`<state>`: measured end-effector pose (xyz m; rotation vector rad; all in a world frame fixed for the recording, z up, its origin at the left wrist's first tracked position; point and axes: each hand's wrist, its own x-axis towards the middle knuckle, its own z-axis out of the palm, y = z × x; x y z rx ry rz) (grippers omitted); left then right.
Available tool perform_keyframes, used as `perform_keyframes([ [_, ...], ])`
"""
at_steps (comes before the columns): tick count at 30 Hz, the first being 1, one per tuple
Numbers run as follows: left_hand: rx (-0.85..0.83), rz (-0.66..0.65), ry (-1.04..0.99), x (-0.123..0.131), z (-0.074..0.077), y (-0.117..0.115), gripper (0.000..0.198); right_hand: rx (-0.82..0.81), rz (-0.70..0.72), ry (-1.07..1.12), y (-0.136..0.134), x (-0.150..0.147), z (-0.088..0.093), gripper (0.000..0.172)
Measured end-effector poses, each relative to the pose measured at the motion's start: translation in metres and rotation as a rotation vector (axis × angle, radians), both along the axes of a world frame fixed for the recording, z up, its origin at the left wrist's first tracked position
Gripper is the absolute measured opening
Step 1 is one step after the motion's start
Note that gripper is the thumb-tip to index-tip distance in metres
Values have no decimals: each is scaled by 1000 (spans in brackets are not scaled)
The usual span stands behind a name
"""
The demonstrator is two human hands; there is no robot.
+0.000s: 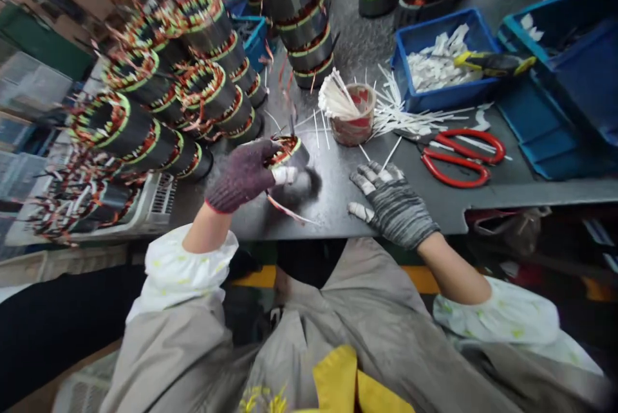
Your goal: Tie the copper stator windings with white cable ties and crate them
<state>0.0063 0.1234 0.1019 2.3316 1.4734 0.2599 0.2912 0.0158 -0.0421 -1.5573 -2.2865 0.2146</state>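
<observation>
Seen from the head camera, the left grip (244, 176), a purple knit glove with one white-taped finger, is closed around the side of a wound motor stator (288, 150). The stator sits on the dark worktop (328, 207) just ahead of that grip, and thin red-and-white lead wires (290, 209) trail out just below it. Its dark core is topped by a ring of green binding and orange-red windings, partly hidden by the glove. It likely handles as a heavy, stiff piece, best held by the outer core, as the windings and leads look easily bent.

The right grip (393, 205), in a grey striped glove, lies open and empty on the worktop, fingers spread. Just beyond it stands a cup of white cable ties (351, 127), with red-handled scissors (456, 159) to its right. Farther off are a blue crate (425, 36) and yellow-handled pliers (492, 64). Stacked stators (145, 104) crowd the area beyond the left grip.
</observation>
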Motion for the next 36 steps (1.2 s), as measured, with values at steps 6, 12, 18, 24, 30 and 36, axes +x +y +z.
perform_keyframes([
  [6,236,-65,244,22,-64,-89,33,45,-16,91,-8,-3,12,64],
  [12,328,-99,177,21,-86,-99,33,348,190,187,12,-46,32,33],
  [18,308,-180,-163,-5,-83,-102,47,107,-314,355,43,-36,11,27],
  [24,372,-206,-225,-25,-91,-133,41,438,-139,421,-2,-1,48,30],
  [30,150,291,-863,-4,-88,-109,33,131,407,0,7,-58,85,32],
  [36,70,619,-1135,-19,-105,-135,37,28,429,-226,29,-76,90,34],
])
